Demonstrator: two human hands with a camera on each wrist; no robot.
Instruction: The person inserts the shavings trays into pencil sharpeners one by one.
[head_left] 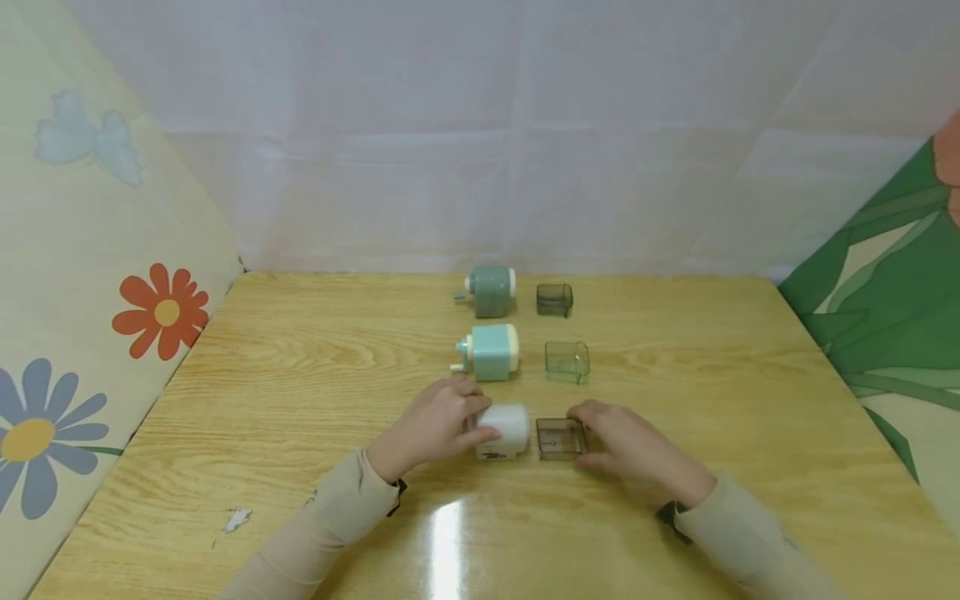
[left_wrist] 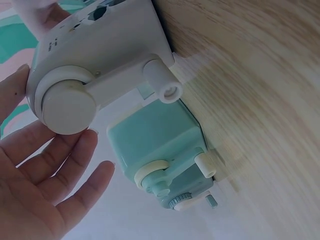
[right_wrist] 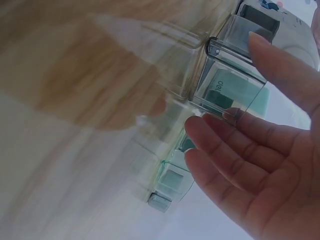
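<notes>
On the near part of the table, my left hand [head_left: 442,421] holds a white crank pencil sharpener [head_left: 510,427] lying on its side. Its thumb and fingers are around the crank end; the left wrist view shows the white crank handle [left_wrist: 125,82] and round knob. To the right of the sharpener, a smoky see-through shavings drawer [head_left: 558,439] lies apart from it. My right hand [head_left: 626,442] has thumb and index finger at opposite sides of the drawer's right end. In the right wrist view, the index fingertip shows through the clear drawer wall [right_wrist: 232,90].
Farther back lie a light teal sharpener [head_left: 492,352] with a clear greenish drawer [head_left: 566,360], and a dark teal sharpener [head_left: 491,292] with a dark see-through drawer [head_left: 554,300]. A torn pale patch [head_left: 237,519] marks the wooden table [head_left: 300,350]. A white cloth [head_left: 480,167] hangs behind.
</notes>
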